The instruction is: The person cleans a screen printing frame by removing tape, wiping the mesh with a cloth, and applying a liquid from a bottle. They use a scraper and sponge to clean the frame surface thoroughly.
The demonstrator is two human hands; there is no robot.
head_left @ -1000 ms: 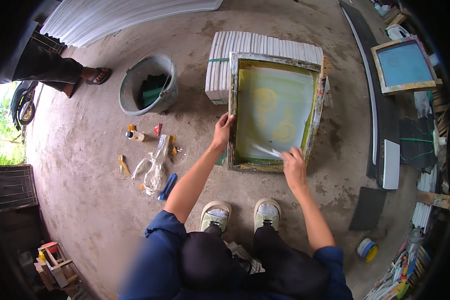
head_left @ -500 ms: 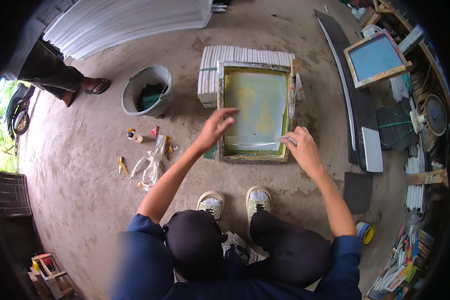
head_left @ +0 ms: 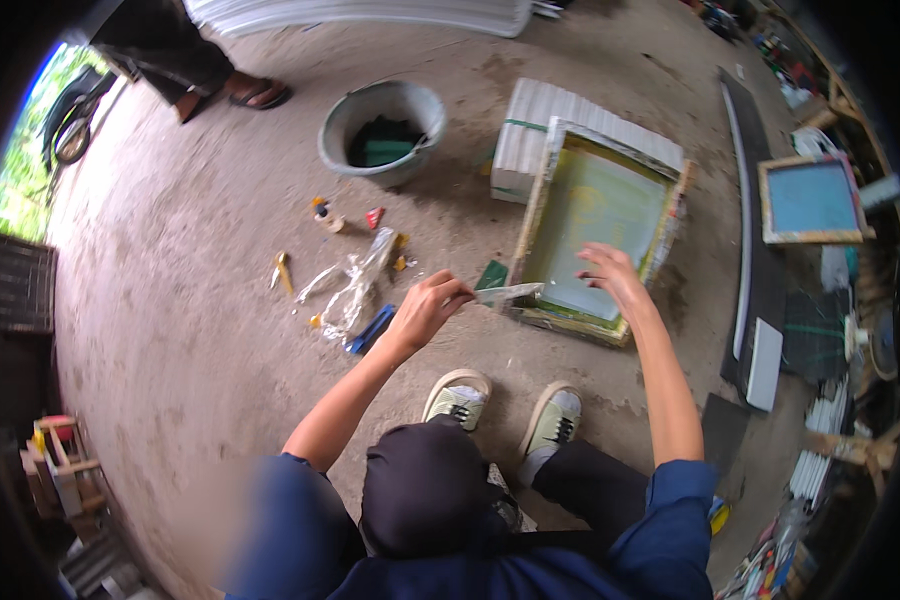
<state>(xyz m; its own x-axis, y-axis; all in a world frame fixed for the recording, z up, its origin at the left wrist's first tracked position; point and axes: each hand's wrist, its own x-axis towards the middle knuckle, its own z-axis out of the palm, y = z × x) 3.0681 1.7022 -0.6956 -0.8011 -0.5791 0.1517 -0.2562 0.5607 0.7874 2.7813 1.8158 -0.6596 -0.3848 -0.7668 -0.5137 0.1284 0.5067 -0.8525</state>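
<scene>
My left hand (head_left: 428, 312) is closed in a pinch on one end of a clear plastic strip (head_left: 510, 293). The strip stretches right, its far end by the lower left edge of a screen-printing frame (head_left: 533, 225). Over the lower right of that frame hovers my right hand (head_left: 613, 277), fingers apart and nothing in them. Pale mesh (head_left: 592, 215) with faint yellowish shapes and yellow-green borders fills the wooden frame. Under the frame's far side sits a stack of white sheets (head_left: 522, 150) bound with green strapping.
Left of the frame stand a grey bucket (head_left: 340, 155) and a small bottle (head_left: 327, 215). Crumpled clear plastic (head_left: 365, 285), a blue object (head_left: 372, 329) and a yellow-handled tool (head_left: 284, 272) lie on the floor. Another framed screen (head_left: 812, 198) is at right. A person's sandalled foot (head_left: 260, 93) shows far left.
The clear strip has passed from my right hand to my left, which has moved down off the frame. My right hand has opened. The view has turned, shifting the scene.
</scene>
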